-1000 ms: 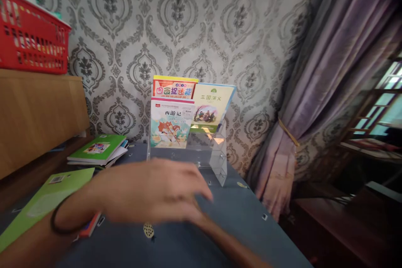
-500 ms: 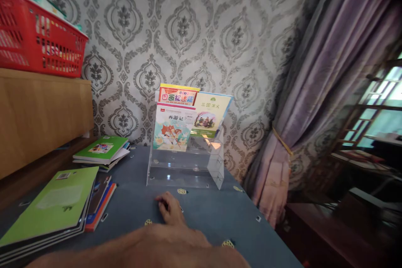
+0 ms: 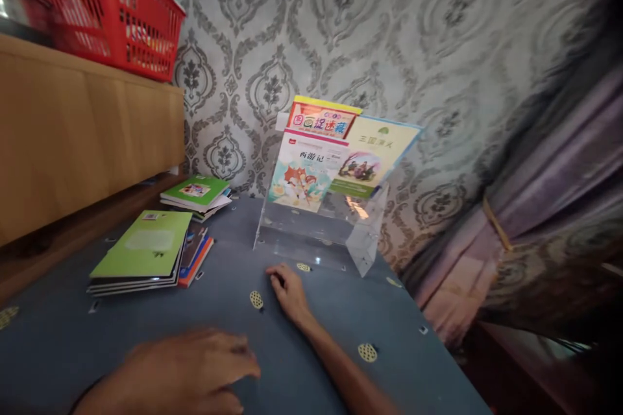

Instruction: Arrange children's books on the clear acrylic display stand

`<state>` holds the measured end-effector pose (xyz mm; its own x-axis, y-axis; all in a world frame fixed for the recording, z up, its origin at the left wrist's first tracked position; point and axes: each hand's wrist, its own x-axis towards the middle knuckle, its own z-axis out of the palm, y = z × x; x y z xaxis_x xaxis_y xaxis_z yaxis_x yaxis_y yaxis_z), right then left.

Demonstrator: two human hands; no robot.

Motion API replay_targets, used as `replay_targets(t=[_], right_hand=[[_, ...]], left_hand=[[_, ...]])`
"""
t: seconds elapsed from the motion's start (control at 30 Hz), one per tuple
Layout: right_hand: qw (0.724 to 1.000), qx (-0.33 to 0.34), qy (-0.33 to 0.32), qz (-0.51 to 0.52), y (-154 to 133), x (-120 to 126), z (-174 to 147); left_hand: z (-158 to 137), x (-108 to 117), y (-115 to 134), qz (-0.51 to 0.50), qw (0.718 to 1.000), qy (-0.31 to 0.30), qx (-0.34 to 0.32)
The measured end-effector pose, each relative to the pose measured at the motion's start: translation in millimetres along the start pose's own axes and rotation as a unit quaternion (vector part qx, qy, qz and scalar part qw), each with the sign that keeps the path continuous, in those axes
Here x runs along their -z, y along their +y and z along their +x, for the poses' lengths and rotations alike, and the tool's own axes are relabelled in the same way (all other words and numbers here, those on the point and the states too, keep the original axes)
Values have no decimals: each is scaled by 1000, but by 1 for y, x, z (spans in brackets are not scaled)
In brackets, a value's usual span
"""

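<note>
My right hand (image 3: 288,288) rests on the blue-grey tablecloth in front of a clear book stand (image 3: 311,233). Its fingers bend loosely, with a gap at the thumb and nothing in the grasp. Lower and to the left, my left hand (image 3: 195,366) hovers over the cloth, blurred by motion. Its fingers are partly bent and apart, and I see nothing held. On the stand's upper tiers lean a red picture book (image 3: 321,122) with a yellow top edge, a white storybook (image 3: 306,172) with a pink top edge, and a cream storybook (image 3: 374,152) tilted to the right.
At the left lie a stack of light-green books (image 3: 146,246), an orange-and-blue book (image 3: 197,262) beside it, and a green book pile (image 3: 197,191) behind. A wooden cabinet (image 3: 87,142) carries a red basket (image 3: 146,39). A purple curtain (image 3: 545,207) hangs past the table's right edge.
My left arm no longer crosses low in front; the left hand now shows at lower left. My right hand stays resting near the stand. The view has shifted, so the stand appears further right and higher.
</note>
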<state>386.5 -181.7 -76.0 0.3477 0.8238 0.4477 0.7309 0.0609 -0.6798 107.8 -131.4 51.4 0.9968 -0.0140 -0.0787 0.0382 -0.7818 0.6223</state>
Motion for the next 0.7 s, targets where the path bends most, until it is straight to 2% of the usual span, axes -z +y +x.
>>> replay_targets(t=[0.1,0.13,0.2,0.3,0.37,0.43,0.5,0.57,0.63,0.7], right_hand=[[1000,14,9,-3,-4,-2,-4],[1000,18,14,-4,-4,-3,-6],[999,17,29,0,-2,-5,-8],[998,15,66,4,0,8,-2],[995,37,92,-7,-4,36,11],[990,72,119,-34,-13,77,31],[979,100,164,-67,-27,124,56],[967,132,193,-103,-42,170,83],[949,164,215,-159,-58,209,110],[929,174,234,-228,-75,239,140]], left_hand=[[6,5,-29,-37,996,-28,76],[12,14,-35,-45,995,-12,83],[29,38,-41,-48,995,56,64],[62,90,-34,-36,979,202,-15],[87,133,-22,-15,947,311,-76],[114,178,-6,53,900,418,-116],[144,220,12,135,852,482,-153],[176,255,30,218,818,504,-171],[208,281,46,292,802,492,-172],[238,297,57,350,799,463,-159]])
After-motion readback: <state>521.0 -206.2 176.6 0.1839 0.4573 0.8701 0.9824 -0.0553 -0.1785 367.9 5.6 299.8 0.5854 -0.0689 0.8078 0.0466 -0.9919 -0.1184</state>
